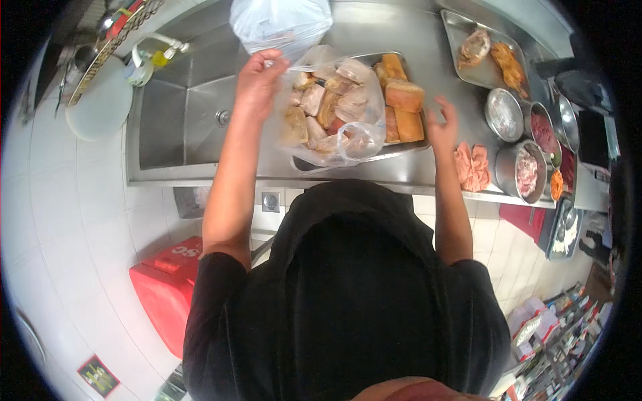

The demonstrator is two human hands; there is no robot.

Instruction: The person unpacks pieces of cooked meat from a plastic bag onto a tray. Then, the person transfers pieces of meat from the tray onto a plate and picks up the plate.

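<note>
A clear plastic bag (364,144) full of pale meat chunks (313,100) lies over the left part of a metal tray (420,145). The fingers of my left hand (259,77) are closed on the bag's upper left edge, pulling it up. On the tray's right side sit several golden-brown meat blocks (404,95). Just right of these blocks, my right hand (441,125) is held with its fingers apart and nothing in them. Behind the bag stands a tied-looking white plastic bag (281,23), its contents unclear.
At left is a sink (194,127). A crumpled pink cloth (472,166) lies by my right forearm. Further right are a metal bowl (503,115), a pot of meat (526,170) and a tray (461,27) with two meat pieces. A red bin (167,281) stands below left.
</note>
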